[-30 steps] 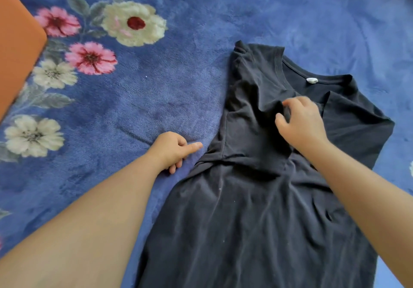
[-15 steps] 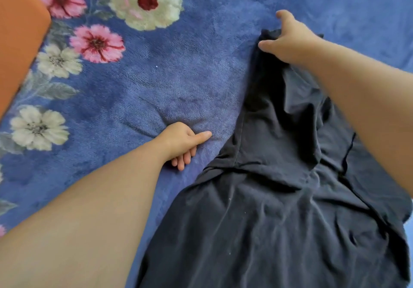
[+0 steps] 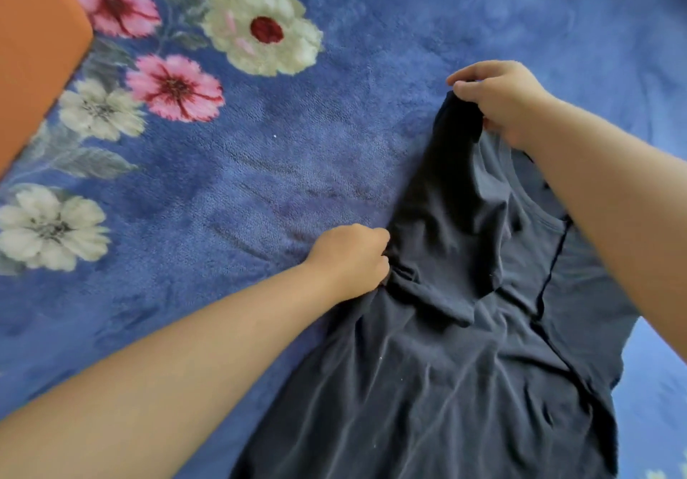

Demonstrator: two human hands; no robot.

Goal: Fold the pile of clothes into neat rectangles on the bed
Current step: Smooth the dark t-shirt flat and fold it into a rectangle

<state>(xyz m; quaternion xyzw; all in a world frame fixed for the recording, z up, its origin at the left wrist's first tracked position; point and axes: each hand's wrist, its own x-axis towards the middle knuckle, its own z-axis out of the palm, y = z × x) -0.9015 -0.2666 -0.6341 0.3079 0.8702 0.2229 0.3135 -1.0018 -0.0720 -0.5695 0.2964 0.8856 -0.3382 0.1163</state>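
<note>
— Blue plush blanket (image 3: 334,166) covers the whole bed, fuzzy fabric printed with pink and cream flowers on grey-green leaves toward the upper left. What lies on it?

— One dark navy short-sleeved cotton T-shirt (image 3: 427,385), spread on the right half of the blanket, neckline toward the far side and hem running off the bottom edge. It is wrinkled, and its left sleeve is turned in over the chest, so a doubled flap lies across the front.

— And the hands?

— Left hand (image 3: 349,261) sits at the shirt's left edge, about where the sleeve joins the body. Its fingers are curled, knuckles up, and they bunch the cloth into small gathers there; the fingertips themselves are hidden under the hand.

— The other one?

— Right hand (image 3: 502,101) is farther away, at the shoulder. Thumb and fingers pinch the top of the folded shoulder fabric and lift it slightly off the blanket. The right forearm crosses over the neckline and the right sleeve.

— Anything else in view?

— Only an orange rounded cushion-like corner (image 3: 33,54) at the upper left, lying on the blanket's edge, well apart from the shirt.
</note>
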